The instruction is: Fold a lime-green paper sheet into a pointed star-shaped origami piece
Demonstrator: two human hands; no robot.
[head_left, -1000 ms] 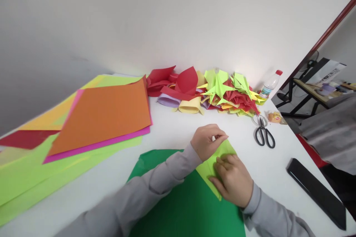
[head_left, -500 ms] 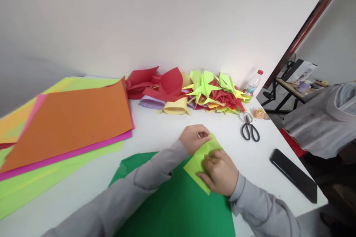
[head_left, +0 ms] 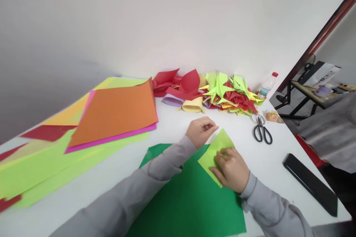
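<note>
A small folded piece of yellow-green paper (head_left: 219, 141) lies tilted over the upper right edge of a large green sheet (head_left: 189, 196). My right hand (head_left: 230, 168) holds it down, fingers curled and pressing on its lower right part. Just left of the paper's top corner is my left hand (head_left: 200, 131), its thumb and forefinger pinched together. A narrow gap seems to separate those fingertips from the corner, and nothing shows between them.
Coloured sheets, an orange sheet (head_left: 116, 114) topmost, spread at left. Along the wall lie red paper shapes (head_left: 190, 83) and folded green paper stars (head_left: 221, 87). Scissors (head_left: 261, 131), a bottle (head_left: 267, 86), a snack packet (head_left: 272, 116) and a black case (head_left: 310, 183) are at right. A person's grey clothing (head_left: 330, 126) shows beyond.
The whole view has shifted, so things appear farther right. My left fingertips have come away from the paper's top corner. My right hand still presses the paper.
</note>
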